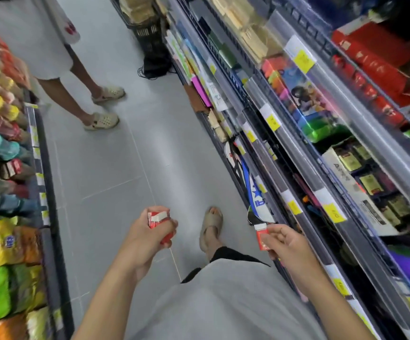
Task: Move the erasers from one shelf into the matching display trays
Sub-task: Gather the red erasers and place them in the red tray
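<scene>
Fingers of the left hand (147, 238) curled round a small bunch of red-and-white erasers (158, 223), held over the grey floor (115, 168); count impossible to tell, most of the bunch hidden inside the palm, only the white ends and a red corner below the hand showing. Thumb and fingertips of the right hand (288, 245) pinched on one eraser (262, 235), red sleeve with a white end uppermost, held just beside the lower shelf edge (294, 204) on the right. Lower half of that eraser partly covered by the thumb.

Right-hand shelving (346, 133) blurred: clear plastic fronts, yellow price tags (303, 58) unreadable, red boxes (380, 60) up top, dark boxes with gold labels (368, 182) lower down. Display trays not possible to pick out among them. A blue-and-white bag (258, 192) hanging near the lower rail, half hidden behind it.

Left-hand shelves cut off by the frame, packed with coloured packets (0, 253), print smeared. Grey garment (223, 303) filling the bottom, one sandalled foot (211, 227) showing past it. Further up the aisle, another person's legs (83, 94) in pale clogs, body cut off above the white skirt. Dark basket (147, 33) on the floor beyond, contents indistinct.
</scene>
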A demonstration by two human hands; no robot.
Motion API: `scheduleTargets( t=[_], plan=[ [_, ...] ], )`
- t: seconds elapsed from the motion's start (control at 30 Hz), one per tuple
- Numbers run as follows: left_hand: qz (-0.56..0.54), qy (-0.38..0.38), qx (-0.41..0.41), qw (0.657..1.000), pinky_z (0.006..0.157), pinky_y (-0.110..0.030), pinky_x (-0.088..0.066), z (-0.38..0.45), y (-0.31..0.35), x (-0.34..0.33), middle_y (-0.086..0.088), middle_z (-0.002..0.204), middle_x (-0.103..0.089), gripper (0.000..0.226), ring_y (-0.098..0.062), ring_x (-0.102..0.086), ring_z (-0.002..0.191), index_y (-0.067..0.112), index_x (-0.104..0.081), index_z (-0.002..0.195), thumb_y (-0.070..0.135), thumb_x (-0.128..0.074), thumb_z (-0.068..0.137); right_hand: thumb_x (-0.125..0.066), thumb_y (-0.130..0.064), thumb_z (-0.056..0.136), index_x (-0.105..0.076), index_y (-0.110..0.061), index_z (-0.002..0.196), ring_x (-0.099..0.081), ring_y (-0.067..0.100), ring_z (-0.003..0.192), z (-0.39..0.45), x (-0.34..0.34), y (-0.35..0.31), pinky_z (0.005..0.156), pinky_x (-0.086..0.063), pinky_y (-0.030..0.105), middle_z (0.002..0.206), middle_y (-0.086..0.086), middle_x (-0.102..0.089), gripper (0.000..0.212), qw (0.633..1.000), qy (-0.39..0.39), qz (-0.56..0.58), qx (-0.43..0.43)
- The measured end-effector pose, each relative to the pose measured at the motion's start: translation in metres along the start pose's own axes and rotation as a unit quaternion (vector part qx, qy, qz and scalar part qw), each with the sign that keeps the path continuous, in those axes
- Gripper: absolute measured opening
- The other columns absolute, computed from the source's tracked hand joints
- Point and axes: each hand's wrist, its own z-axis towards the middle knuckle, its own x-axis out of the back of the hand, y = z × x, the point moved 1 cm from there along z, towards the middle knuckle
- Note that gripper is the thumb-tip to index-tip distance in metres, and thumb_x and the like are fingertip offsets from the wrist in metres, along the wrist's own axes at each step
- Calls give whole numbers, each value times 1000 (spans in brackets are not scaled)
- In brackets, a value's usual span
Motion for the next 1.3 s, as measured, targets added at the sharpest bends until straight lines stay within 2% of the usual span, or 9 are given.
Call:
scheduleTargets(
  t=[0.2, 0.3, 0.43, 0.57, 0.63, 0.77, 0.97, 1.2, 1.3],
  plan=[
    [13, 41, 7, 999, 54, -27, -46, 68, 45, 8, 3, 74, -67, 30, -15, -57, 64, 18, -61, 107, -1, -74, 87, -67, -2, 90, -67, -6, 100, -57, 6, 53, 97, -34, -71, 51, -42, 21, 74, 6, -69, 11, 999, -34, -12, 19],
    [27, 65, -1, 997, 52, -26, -48, 96, 75, 9, 4, 72, -64, 28, -14, -58, 62, 18, -62, 104, 1, -74, 86, -67, -2, 90, -67, -7, 99, -56, 9, 55, 141, -51, -117, 52, -44, 23, 74, 6, -69, 10, 998, -54, -11, 38],
    [35, 72, -14, 997, 54, -27, -49, 135, 128, -2, 2, 75, -66, 29, -16, -60, 65, 21, -63, 100, 8, -78, 80, -68, -7, 90, -67, -14, 101, -56, 22, 64, 189, -61, -174, 65, -46, 34, 88, 14, -71, 13, 995, -65, -17, 74],
    [43, 21, -27, 998, 53, -24, -50, 171, 189, -30, 2, 76, -66, 39, -16, -59, 64, 19, -64, 105, 17, -78, 69, -73, -16, 88, -69, -20, 105, -65, 24, 80, 213, -56, -221, 69, -50, 37, 95, 10, -73, 17, 992, -46, 13, 116],
    [50, -16, -42, 998, 52, -25, -49, 192, 221, -48, 0, 77, -67, 38, -16, -60, 65, 20, -65, 104, 16, -79, 68, -75, -32, 80, -70, -27, 103, -69, 21, 86, 217, -54, -242, 70, -52, 33, 97, 4, -74, 24, 990, -17, 33, 133],
    [90, -118, -85, 985, 50, -26, -48, 227, 291, -95, 0, 78, -68, 36, -17, -61, 65, 31, -70, 94, 19, -82, 62, -69, -48, 74, -69, -41, 101, -68, 10, 78, 215, -45, -281, 71, -55, 24, 94, -5, -73, 28, 983, 32, 58, 171],
    [151, -304, -170, 925, 48, -25, -44, 242, 398, -178, 0, 75, -63, 31, -15, -58, 61, 32, -69, 84, 21, -83, 59, -63, -42, 85, -66, -33, 106, -53, 28, 69, 193, -33, -319, 64, -44, 36, 82, 5, -66, 23, 950, 118, 177, 227],
    [150, -517, -228, 811, 42, -24, -36, 202, 461, -257, -7, 75, -61, 32, -20, -43, 54, 29, -68, 93, 22, -80, 63, -60, -40, 90, -63, -31, 120, -42, 18, 67, 146, -21, -346, 58, -33, 36, 81, 2, -51, 31, 909, 227, 205, 282],
    [151, -589, -245, 755, 41, -24, -37, 178, 473, -280, -9, 74, -64, 31, -20, -44, 53, 29, -68, 92, 19, -78, 66, -64, -33, 92, -60, -30, 126, -47, 13, 69, 114, -22, -358, 60, -38, 31, 86, -5, -55, 34, 901, 245, 165, 317]
  ],
)
